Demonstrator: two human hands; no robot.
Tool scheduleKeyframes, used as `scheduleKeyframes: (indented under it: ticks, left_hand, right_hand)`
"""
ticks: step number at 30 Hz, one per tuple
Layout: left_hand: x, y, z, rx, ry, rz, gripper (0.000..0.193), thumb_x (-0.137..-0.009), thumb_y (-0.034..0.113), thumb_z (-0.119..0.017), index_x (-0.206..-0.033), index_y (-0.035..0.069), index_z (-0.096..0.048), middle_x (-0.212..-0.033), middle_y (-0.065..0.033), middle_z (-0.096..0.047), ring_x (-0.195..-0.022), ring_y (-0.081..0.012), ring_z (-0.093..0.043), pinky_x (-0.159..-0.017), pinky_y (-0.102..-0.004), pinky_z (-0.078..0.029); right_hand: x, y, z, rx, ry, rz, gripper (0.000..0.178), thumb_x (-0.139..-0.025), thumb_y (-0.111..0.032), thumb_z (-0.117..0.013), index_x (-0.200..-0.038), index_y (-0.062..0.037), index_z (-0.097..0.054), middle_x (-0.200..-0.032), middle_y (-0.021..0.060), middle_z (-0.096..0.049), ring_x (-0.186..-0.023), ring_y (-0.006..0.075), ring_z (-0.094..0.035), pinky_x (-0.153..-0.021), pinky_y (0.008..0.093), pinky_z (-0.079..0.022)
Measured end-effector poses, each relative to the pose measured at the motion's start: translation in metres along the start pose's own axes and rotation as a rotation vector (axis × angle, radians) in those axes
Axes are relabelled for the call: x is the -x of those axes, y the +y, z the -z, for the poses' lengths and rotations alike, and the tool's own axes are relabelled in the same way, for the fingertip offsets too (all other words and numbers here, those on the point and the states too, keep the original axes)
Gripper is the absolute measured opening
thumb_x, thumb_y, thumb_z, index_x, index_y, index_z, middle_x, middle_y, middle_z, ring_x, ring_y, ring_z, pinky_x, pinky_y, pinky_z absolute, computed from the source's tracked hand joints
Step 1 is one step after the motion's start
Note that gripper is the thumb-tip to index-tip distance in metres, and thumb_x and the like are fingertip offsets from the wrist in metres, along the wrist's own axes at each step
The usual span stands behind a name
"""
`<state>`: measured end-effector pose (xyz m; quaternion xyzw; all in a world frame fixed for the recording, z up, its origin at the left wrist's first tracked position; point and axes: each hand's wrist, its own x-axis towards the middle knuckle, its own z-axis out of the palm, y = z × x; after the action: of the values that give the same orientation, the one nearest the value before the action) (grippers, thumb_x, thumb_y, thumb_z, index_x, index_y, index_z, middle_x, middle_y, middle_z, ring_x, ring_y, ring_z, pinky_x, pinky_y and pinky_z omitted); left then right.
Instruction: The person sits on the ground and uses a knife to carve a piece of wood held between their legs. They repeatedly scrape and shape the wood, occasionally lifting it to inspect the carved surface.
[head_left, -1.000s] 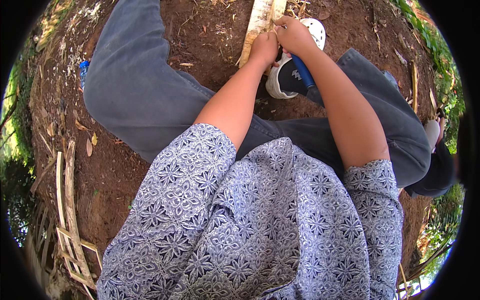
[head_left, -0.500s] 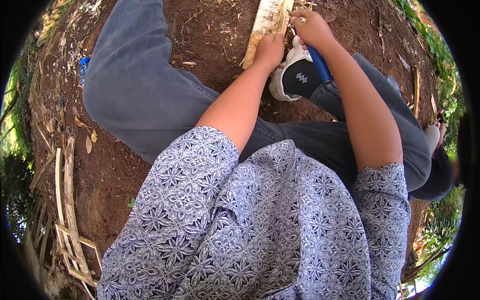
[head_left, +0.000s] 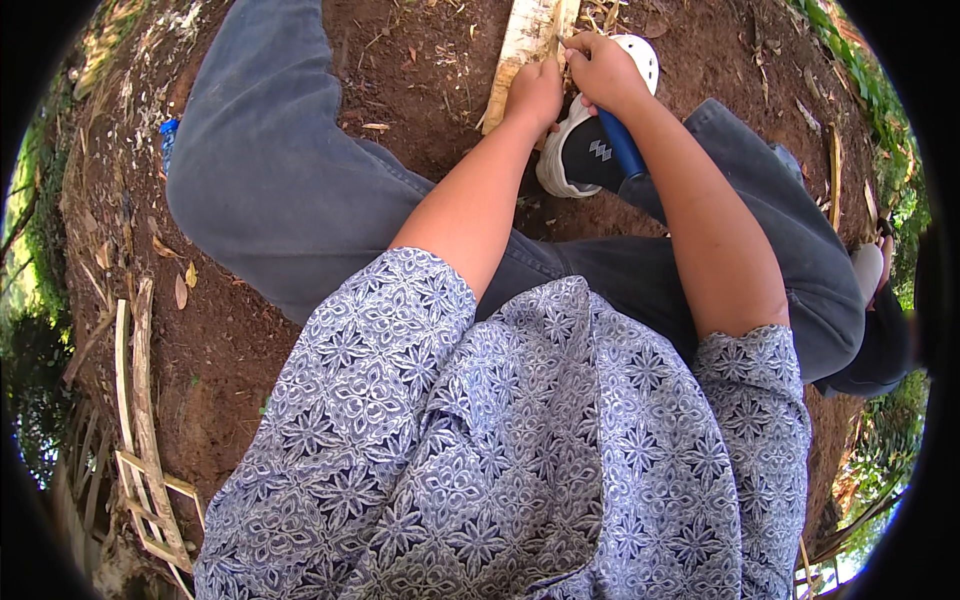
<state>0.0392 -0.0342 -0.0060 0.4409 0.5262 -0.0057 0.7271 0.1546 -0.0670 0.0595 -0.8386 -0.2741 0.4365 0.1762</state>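
Pale wooden board [head_left: 518, 52] far centre on brown soil [head_left: 425, 100].
The right hand [head_left: 608, 76] curls its fingers round a blue-handled tool [head_left: 623, 148] beside a white shoe [head_left: 638, 60]; the left hand [head_left: 537, 92] meets the board's near right edge, finger grip hidden, cannot tell.

Leaf-strewn brown soil [head_left: 235, 350] spreads toward sunlit green foliage [head_left: 868, 100]

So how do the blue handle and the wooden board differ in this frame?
Colour: the handle is blue, the board pale yellow-brown. Width: the handle is slim, the board clearly broader. Position: the handle sits in the right grip; the board shows partly behind the left grip and runs past the picture's top edge. Both are elongated and partly hidden.
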Motion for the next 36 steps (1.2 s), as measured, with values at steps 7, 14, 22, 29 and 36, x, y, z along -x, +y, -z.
scheduleKeyframes:
  ticks: [7,14,22,29,36]
  left_hand:
    - [-0.004,0.001,0.002,0.028,0.01,0.044,0.053,-0.097,0.039,-0.038,-0.092,-0.006,-0.064,-0.078,-0.0151,-0.065,-0.064,-0.0276,-0.065,-0.045,-0.0415,-0.054]
    - [-0.003,0.003,0.003,0.058,-0.027,0.012,0.046,-0.098,0.036,-0.038,-0.091,-0.003,-0.062,-0.074,-0.0109,-0.059,-0.055,-0.0234,-0.06,-0.041,-0.0391,-0.053]
    - [0.002,0.007,-0.003,0.033,0.036,0.069,0.054,-0.099,0.04,-0.039,-0.102,-0.008,-0.062,-0.087,-0.0198,-0.066,-0.065,-0.0321,-0.068,-0.047,-0.043,-0.058]
    - [-0.01,0.001,0.0,0.183,-0.017,0.139,0.042,-0.096,0.043,-0.035,-0.079,0.008,-0.052,-0.059,-0.0006,-0.047,-0.049,-0.0157,-0.048,-0.052,-0.0433,-0.058]
    - [-0.01,0.002,-0.002,0.136,0.027,0.086,0.049,-0.096,0.045,-0.035,-0.09,0.002,-0.057,-0.071,-0.008,-0.056,-0.06,-0.0205,-0.057,-0.051,-0.0442,-0.058]
  right_hand:
    - [-0.003,-0.011,-0.015,0.037,0.075,-0.019,0.03,-0.096,-0.017,-0.055,-0.119,-0.0012,-0.066,-0.073,0.0156,-0.07,-0.05,0.0213,-0.065,-0.052,0.0341,-0.055]
    - [-0.038,0.01,-0.022,0.079,0.194,-0.01,0.034,-0.093,-0.02,-0.059,-0.121,-0.0034,-0.068,-0.078,0.0171,-0.073,-0.055,0.0237,-0.069,-0.06,0.0354,-0.058]
    - [-0.036,-0.001,0.017,-0.059,0.126,-0.048,0.036,-0.097,-0.021,-0.056,-0.126,-0.0032,-0.065,-0.067,0.0084,-0.067,-0.05,0.0163,-0.064,-0.05,0.0323,-0.055]
    - [-0.003,0.0,0.011,-0.043,-0.077,-0.04,0.034,-0.098,-0.023,-0.058,-0.124,-0.0029,-0.065,-0.067,0.008,-0.065,-0.049,0.0153,-0.061,-0.047,0.0327,-0.053]
    - [-0.005,-0.005,0.0,-0.005,0.014,-0.029,0.032,-0.095,-0.018,-0.057,-0.121,-0.0026,-0.067,-0.069,0.0115,-0.068,-0.047,0.0175,-0.062,-0.048,0.033,-0.054]
